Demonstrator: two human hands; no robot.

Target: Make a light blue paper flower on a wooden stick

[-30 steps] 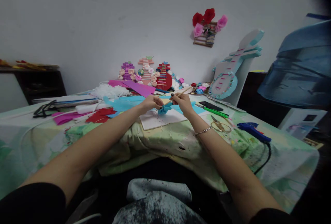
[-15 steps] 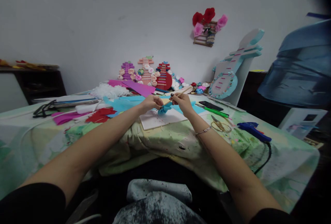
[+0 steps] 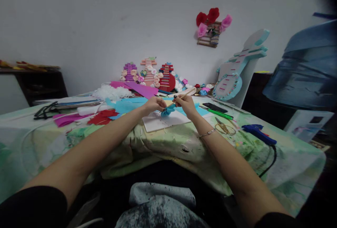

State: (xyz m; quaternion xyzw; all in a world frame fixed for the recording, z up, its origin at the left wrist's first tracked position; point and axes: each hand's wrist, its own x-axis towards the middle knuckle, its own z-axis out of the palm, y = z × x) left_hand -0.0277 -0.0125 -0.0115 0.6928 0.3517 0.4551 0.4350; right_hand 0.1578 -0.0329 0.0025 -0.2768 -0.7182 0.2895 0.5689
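Note:
Over a white board [image 3: 154, 123] at the table's near middle, my two hands work close together. My left hand [image 3: 154, 104] is closed, its fingertips pinching the edge of a crumpled blue crepe paper piece [image 3: 167, 111]. My right hand [image 3: 185, 104] is closed around a thin wooden stick [image 3: 186, 93], which slants up to the right. The stick's lower end meets the blue paper near my left fingertips; exactly how they touch is too small to tell. More blue crepe paper [image 3: 126, 105] lies behind my left forearm.
Right of my hands lie a black phone [image 3: 215, 107], a green cutter [image 3: 220, 114], gold-handled scissors [image 3: 223, 126] and a blue glue gun [image 3: 258, 133] with a cord. Red paper [image 3: 101, 117] and black-framed glasses [image 3: 44, 111] are at left. Decorated instrument models [image 3: 166, 78] stand behind.

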